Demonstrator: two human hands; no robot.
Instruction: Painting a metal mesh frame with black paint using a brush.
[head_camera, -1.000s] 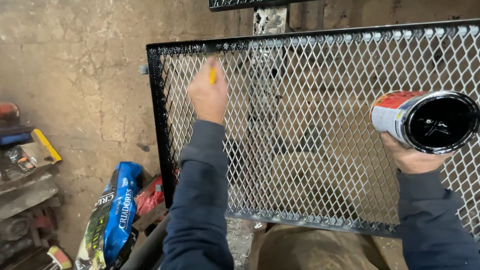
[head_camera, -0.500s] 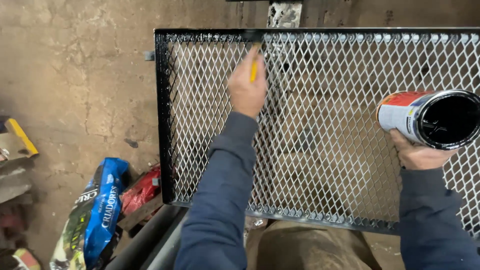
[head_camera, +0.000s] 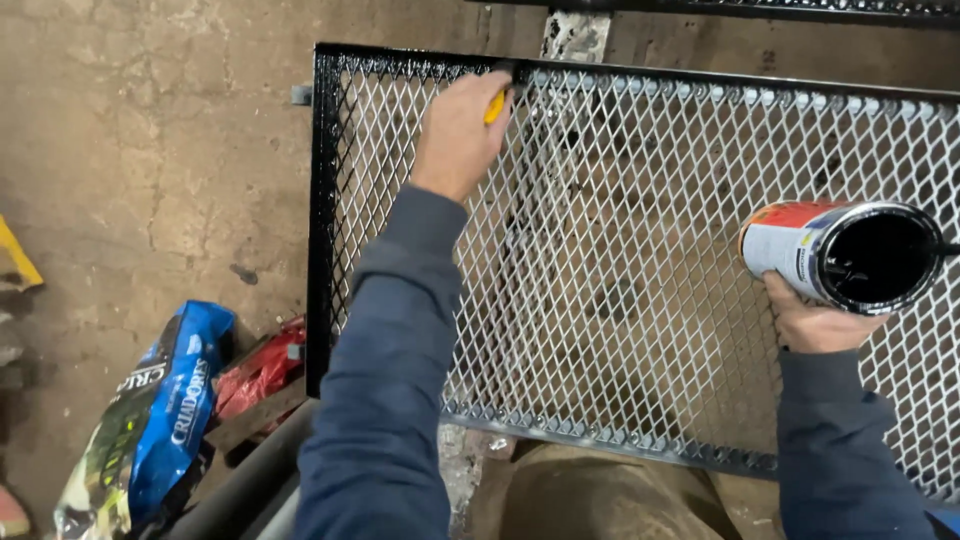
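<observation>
Nearest the camera, the two dark blue sleeves reach out over a tan lap toward the mesh panel (head_camera: 640, 300). The right hand (head_camera: 815, 322) cups a paint can (head_camera: 840, 252) from below, fingers wrapped under it, the open black mouth tipped toward the viewer; it has stayed in much the same spot beside the mesh as half a second ago. The left hand (head_camera: 458, 130) is closed around a yellow brush handle (head_camera: 494, 106); the bristles are hidden behind the fingers. That hand has climbed: a second ago it was lower on the mesh, and now it sits right at the top bar (head_camera: 700, 80), near the left corner. Judging by the glossy black on the left bar (head_camera: 322, 200) and top bar, the work has moved from mesh face to frame edge.

The mesh itself reads mostly pale, the lower rail (head_camera: 600, 440) bare grey. There is free room along the top bar to the right, up to the can; leftward only the short run to the corner. Beyond lies the concrete floor (head_camera: 150, 150), with a blue bag (head_camera: 160, 400) and red bag (head_camera: 260, 370) well left
</observation>
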